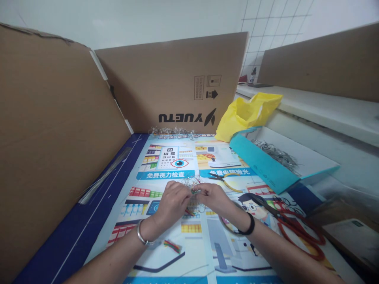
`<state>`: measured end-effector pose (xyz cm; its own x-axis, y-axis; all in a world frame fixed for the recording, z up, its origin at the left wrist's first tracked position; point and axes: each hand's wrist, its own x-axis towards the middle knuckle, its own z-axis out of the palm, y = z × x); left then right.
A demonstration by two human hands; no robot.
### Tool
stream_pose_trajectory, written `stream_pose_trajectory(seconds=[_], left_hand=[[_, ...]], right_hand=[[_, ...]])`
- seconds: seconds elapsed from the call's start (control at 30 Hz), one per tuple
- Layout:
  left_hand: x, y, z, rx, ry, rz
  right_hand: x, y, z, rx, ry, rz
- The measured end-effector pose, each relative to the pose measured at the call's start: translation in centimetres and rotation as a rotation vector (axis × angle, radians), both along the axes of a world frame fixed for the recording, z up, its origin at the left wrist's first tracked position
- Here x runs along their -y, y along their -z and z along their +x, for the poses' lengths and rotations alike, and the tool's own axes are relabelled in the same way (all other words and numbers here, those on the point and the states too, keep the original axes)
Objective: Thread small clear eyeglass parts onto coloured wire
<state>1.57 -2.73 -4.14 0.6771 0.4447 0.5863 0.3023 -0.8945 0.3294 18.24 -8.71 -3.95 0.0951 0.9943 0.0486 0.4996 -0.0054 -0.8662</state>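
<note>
Probably for control, left hand point(175, 200) and right hand point(213, 195) both pinch wires point(192, 181); pliers point(227, 183) lie just beyond, seemingly for easy reach.

The left hand point(174, 198), below it a silver metal bangle point(139, 232), and the right hand point(213, 196) appear to pinch a tangle of thin silvery wire point(192, 180), though blur obscures the exact grip. Yellow-handled metal pliers point(220, 178) lie just beyond; red-handled black scissors point(278, 215) rest near an open teal cardboard box point(263, 165).
</note>
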Motion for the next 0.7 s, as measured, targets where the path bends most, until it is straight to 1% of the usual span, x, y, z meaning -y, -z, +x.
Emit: stream_pose_trajectory(seconds=[0.07, 0.13, 0.23, 0.33, 0.47, 0.57, 0.7], left_hand=[[0.0, 0.0, 0.0, -0.007, -0.003, 0.001], [0.0, 0.0, 0.0, -0.005, -0.006, 0.004], [0.0, 0.0, 0.0, -0.009, -0.015, 0.004], [0.1, 0.2, 0.1, -0.024, -0.018, 0.004], [0.1, 0.3, 0.0, -0.07, -0.047, 0.003], [0.3, 0.2, 0.0, -0.131, -0.082, -0.008], [0.6, -0.1, -0.1, -0.162, -0.127, -0.04]], right_hand=[[0.1, -0.3, 0.0, 0.066, -0.009, 0.014], [0.4, -0.7, -0.1, 0.184, -0.008, 0.042], [0.8, -1.3, -0.2, 0.365, 0.043, 0.082], [1.0, -1.5, -0.3, 0.46, 0.066, 0.081], [0.8, -1.4, -0.3, 0.493, 0.035, 0.056], [0.6, -1.3, -0.3, 0.454, 0.025, 0.058], [0.5, -1.2, -0.3, 0.412, 0.04, 0.054]])
